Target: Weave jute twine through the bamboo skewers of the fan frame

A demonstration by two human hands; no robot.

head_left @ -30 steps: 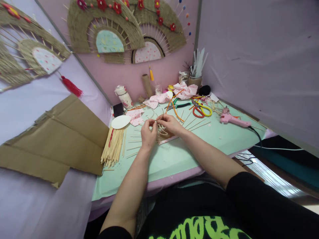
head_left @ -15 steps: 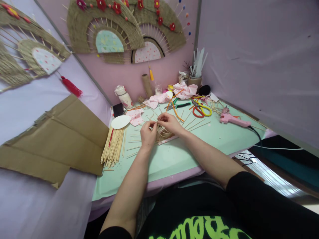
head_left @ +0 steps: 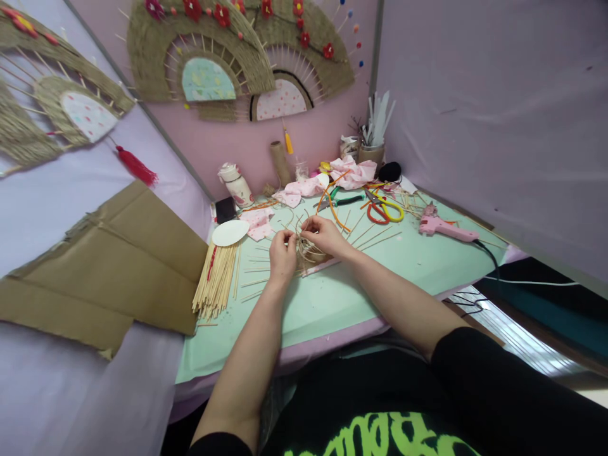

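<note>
On the table lies a half-round fan (head_left: pixel 319 258) with thin wooden sticks (head_left: pixel 380 240) spreading out from it and loose twine (head_left: pixel 308 249) over its middle. My left hand (head_left: pixel 284 254) is at the fan's left side, thumb and fingertips pinched together on what looks like the twine. Just to the right, my right hand (head_left: pixel 325 235) reaches over the top of the fan, its fingertips pinched on the twine too. A small gap shows between the two hands. The fan's lower part is partly hidden under my right hand and wrist.
A bundle of sticks (head_left: pixel 216 282) lies at left, under a white oval piece (head_left: pixel 230 233), beside folded cardboard (head_left: pixel 114 266). Behind are green-handled pliers (head_left: pixel 346 201), scissors (head_left: pixel 387 209), pink cloth (head_left: pixel 354 173) and a bottle (head_left: pixel 236 185). A pink glue gun (head_left: pixel 446 228) lies right.
My two hands have moved slightly apart, opening a small gap between the fingertips. Both stay over the fan, and the things around them have not moved.
</note>
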